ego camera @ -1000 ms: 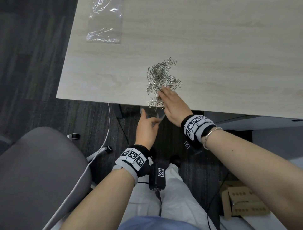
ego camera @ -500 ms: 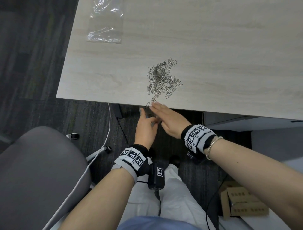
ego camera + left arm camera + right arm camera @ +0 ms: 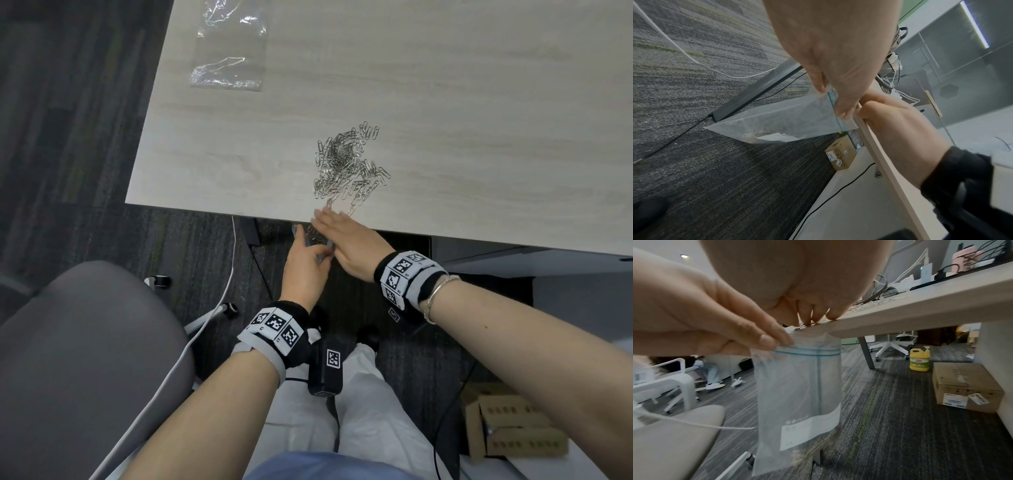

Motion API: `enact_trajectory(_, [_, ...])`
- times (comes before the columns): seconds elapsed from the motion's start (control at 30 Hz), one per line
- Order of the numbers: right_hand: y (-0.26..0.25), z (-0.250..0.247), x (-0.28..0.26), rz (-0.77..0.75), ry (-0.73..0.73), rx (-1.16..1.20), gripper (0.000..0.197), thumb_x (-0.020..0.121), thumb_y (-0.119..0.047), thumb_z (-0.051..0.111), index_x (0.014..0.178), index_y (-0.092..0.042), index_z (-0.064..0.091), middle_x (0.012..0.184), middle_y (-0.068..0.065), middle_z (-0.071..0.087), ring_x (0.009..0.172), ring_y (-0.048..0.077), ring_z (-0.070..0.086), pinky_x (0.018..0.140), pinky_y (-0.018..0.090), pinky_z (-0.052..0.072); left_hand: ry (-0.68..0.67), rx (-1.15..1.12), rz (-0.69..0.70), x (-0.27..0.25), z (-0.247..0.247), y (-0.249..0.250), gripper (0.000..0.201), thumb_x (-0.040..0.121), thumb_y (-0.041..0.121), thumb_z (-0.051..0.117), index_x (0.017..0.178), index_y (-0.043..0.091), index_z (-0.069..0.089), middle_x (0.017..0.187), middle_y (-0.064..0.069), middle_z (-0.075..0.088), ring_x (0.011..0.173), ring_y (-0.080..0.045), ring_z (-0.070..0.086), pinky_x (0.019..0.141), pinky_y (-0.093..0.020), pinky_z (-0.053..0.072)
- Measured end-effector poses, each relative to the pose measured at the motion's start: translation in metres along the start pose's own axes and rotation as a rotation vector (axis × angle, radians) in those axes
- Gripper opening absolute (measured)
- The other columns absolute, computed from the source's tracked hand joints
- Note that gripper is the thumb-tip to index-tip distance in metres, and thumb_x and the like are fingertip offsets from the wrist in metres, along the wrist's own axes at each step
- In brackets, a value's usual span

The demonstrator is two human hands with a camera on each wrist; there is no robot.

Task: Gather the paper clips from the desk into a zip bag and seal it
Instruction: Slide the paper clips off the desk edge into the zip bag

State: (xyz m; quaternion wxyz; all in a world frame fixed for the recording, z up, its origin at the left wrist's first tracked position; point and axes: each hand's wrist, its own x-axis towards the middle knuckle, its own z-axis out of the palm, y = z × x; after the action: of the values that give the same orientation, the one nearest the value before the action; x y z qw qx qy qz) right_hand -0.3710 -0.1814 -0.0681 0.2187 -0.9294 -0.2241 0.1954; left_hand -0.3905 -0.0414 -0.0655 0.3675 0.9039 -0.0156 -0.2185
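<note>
A heap of silver paper clips (image 3: 349,168) lies on the pale wooden desk (image 3: 479,120) close to its front edge. My right hand (image 3: 337,233) lies flat with straight fingers over the edge, on a few clips (image 3: 313,231) there. Just below the edge my left hand (image 3: 313,250) pinches the mouth of a clear zip bag (image 3: 797,394) with a blue zip line (image 3: 807,352). The bag (image 3: 787,120) hangs under the desk edge, mouth up against it, with several clips in its bottom (image 3: 797,456).
A second clear plastic bag (image 3: 229,51) lies at the desk's far left. A grey chair (image 3: 85,359) stands at my left with a white cable (image 3: 212,308) beside it. On the carpet are cardboard boxes (image 3: 513,431) (image 3: 966,386), a yellow bottle (image 3: 919,360) and a desk leg (image 3: 866,352).
My right hand slid back from the near end of the heap to the desk edge, dragging clips with it. The left hand stayed under the edge with the bag.
</note>
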Motion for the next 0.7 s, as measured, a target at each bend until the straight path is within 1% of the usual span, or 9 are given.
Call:
enact_trajectory(0.07, [-0.002,0.001,-0.006,-0.074,0.013,0.055,0.061,0.085,0.001,0.040,0.144,-0.005,0.027,0.155,0.012,0.019,0.145,0.022,0.010,0.116,0.026,-0.002,-0.013,0.008,0.001,0.001,0.001,-0.001,0.020,0.090,0.011,0.055,0.103,0.008,0.070,0.155,-0.021,0.011,0.140,-0.026,0.027,0.090,-0.009,0.018])
enact_trajectory(0.13, [0.002,-0.003,-0.010,-0.082,0.075,0.075,0.061,0.083,0.004,0.041,0.143,-0.005,0.031,0.154,0.012,0.022,0.145,0.023,0.012,0.117,0.028,-0.002,-0.011,-0.012,0.005,0.001,0.002,0.001,0.019,0.090,0.012,0.057,0.103,0.009,0.071,0.154,-0.023,0.013,0.141,-0.026,0.026,0.092,-0.008,0.017])
enact_trajectory(0.17, [0.006,-0.006,-0.009,-0.051,0.124,0.080,0.061,0.083,0.004,0.041,0.143,-0.006,0.030,0.154,0.011,0.021,0.145,0.022,0.011,0.117,0.029,-0.001,-0.003,-0.032,0.005,0.001,0.002,0.003,0.019,0.089,0.012,0.058,0.103,0.011,0.071,0.154,-0.024,0.013,0.141,-0.026,0.024,0.096,-0.008,0.016])
enact_trajectory(0.23, [0.018,-0.017,-0.003,0.061,0.242,0.094,0.061,0.086,0.001,0.040,0.145,-0.009,0.027,0.155,0.010,0.020,0.145,0.022,0.010,0.119,0.032,0.001,0.003,-0.068,-0.008,0.002,0.001,0.005,0.019,0.089,0.013,0.060,0.104,0.013,0.072,0.154,-0.023,0.014,0.142,-0.026,0.023,0.100,-0.009,0.013])
enact_trajectory(0.33, [0.039,-0.037,0.016,0.284,0.343,0.104,0.055,0.095,-0.013,0.035,0.147,-0.014,0.018,0.157,0.008,0.013,0.146,0.019,0.006,0.119,0.034,0.000,-0.001,-0.078,-0.017,0.005,-0.001,0.007,0.019,0.089,0.013,0.060,0.104,0.013,0.072,0.154,-0.020,0.016,0.142,-0.026,0.024,0.102,-0.010,0.012])
enact_trajectory(0.4, [0.053,-0.051,0.031,0.386,0.342,0.130,0.054,0.098,-0.019,0.032,0.148,-0.014,0.013,0.157,0.007,0.008,0.146,0.019,0.003,0.118,0.033,-0.003,0.003,-0.077,-0.005,0.006,-0.002,0.006,0.018,0.088,0.013,0.060,0.102,0.012,0.072,0.154,-0.018,0.019,0.141,-0.026,0.026,0.103,-0.011,0.014])
enact_trajectory(0.47, [0.067,-0.062,0.047,0.446,0.326,0.143,0.054,0.098,-0.021,0.031,0.148,-0.012,0.013,0.158,0.008,0.007,0.146,0.021,0.001,0.117,0.034,-0.003,0.012,-0.082,0.012,0.006,-0.003,0.005,0.018,0.088,0.013,0.061,0.101,0.011,0.073,0.154,-0.016,0.021,0.140,-0.026,0.027,0.104,-0.012,0.015])
enact_trajectory(0.63, [0.088,-0.080,0.083,0.529,0.264,0.197,0.057,0.098,-0.026,0.032,0.149,-0.013,0.010,0.158,0.010,0.003,0.146,0.022,-0.002,0.117,0.038,-0.005,0.009,-0.073,0.020,0.005,-0.004,0.003,0.018,0.088,0.011,0.061,0.102,0.010,0.072,0.154,-0.013,0.022,0.140,-0.025,0.026,0.100,-0.006,0.012])
enact_trajectory(0.7, [0.088,-0.083,0.094,0.520,0.203,0.186,0.057,0.099,-0.030,0.030,0.149,-0.014,0.009,0.158,0.010,0.001,0.146,0.022,-0.003,0.116,0.039,-0.006,0.003,-0.077,0.018,0.006,-0.005,0.003,0.019,0.088,0.011,0.060,0.103,0.010,0.072,0.153,-0.014,0.023,0.140,-0.026,0.027,0.099,-0.004,0.011])
